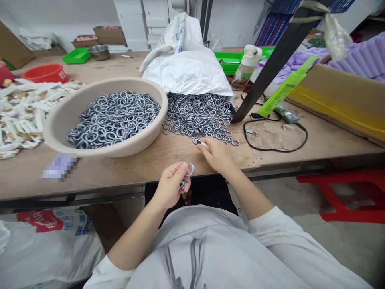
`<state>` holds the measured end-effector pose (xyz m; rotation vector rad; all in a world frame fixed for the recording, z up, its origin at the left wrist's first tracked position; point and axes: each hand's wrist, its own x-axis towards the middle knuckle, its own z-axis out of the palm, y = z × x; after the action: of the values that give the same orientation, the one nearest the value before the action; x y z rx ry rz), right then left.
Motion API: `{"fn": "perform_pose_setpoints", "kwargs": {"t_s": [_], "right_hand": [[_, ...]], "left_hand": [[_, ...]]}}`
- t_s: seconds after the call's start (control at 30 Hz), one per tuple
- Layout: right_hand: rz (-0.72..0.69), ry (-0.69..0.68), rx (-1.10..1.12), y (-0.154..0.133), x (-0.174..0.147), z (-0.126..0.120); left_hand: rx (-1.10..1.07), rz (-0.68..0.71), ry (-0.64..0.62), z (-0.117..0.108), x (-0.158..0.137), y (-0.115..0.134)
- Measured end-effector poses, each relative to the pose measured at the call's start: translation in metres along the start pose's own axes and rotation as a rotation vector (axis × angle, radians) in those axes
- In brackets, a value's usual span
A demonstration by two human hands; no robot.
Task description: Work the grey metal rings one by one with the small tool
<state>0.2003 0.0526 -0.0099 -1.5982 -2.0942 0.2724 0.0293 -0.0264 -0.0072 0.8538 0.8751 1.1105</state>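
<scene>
My left hand (173, 182) is closed in front of the table edge, with a grey ring (190, 170) pinched at the fingertips. More rings (182, 184) show curled inside its lower fingers. Over the table edge, my right hand (219, 155) grips a slim whitish tool (205, 145) with a dark tip, whose exact kind I cannot make out. That tip is at a loose ring (195, 140) at the near side of a ring pile (200, 118). The pile spreads out from under a white sack (192, 72). To the left, a beige basin (126, 149) holds a heap of similar rings (111, 118).
White strips (22, 116) lie at the far left beside a red basin (45, 73). A dark metal post (264, 64) rises right of the pile, near a black cable (279, 150) and a cardboard box (339, 92). A red stool (345, 196) stands below right.
</scene>
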Motion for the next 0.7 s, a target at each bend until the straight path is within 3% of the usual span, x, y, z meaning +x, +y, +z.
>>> {"fn": "perform_pose_setpoints", "kwargs": {"t_s": [0.13, 0.23, 0.3, 0.37, 0.43, 0.5, 0.63, 0.7], "right_hand": [[-0.004, -0.093, -0.296, -0.002, 0.025, 0.004], [-0.021, -0.133, -0.320, -0.006, 0.031, 0.006], [-0.032, -0.116, -0.154, -0.007, 0.028, 0.004], [-0.057, -0.120, 0.205, -0.008, 0.017, 0.001], [-0.089, -0.171, 0.622, -0.011, 0.003, -0.002], [-0.109, -0.226, 0.888, -0.015, -0.011, -0.003], [-0.105, -0.228, 0.965, -0.022, -0.024, 0.001], [-0.117, -0.213, 0.963, -0.023, -0.024, 0.003]], "left_hand": [[-0.091, -0.021, 0.072, -0.006, 0.005, 0.007], [-0.136, -0.013, 0.126, -0.012, 0.009, 0.010], [-0.125, 0.023, 0.170, -0.015, 0.011, 0.010], [-0.090, 0.052, 0.188, -0.017, 0.014, 0.008], [-0.061, 0.050, 0.159, -0.018, 0.016, 0.004], [-0.049, 0.007, 0.080, -0.017, 0.018, 0.001], [-0.079, -0.166, -0.153, -0.014, 0.017, -0.002], [-0.118, -0.222, -0.198, -0.011, 0.015, -0.001]]}}
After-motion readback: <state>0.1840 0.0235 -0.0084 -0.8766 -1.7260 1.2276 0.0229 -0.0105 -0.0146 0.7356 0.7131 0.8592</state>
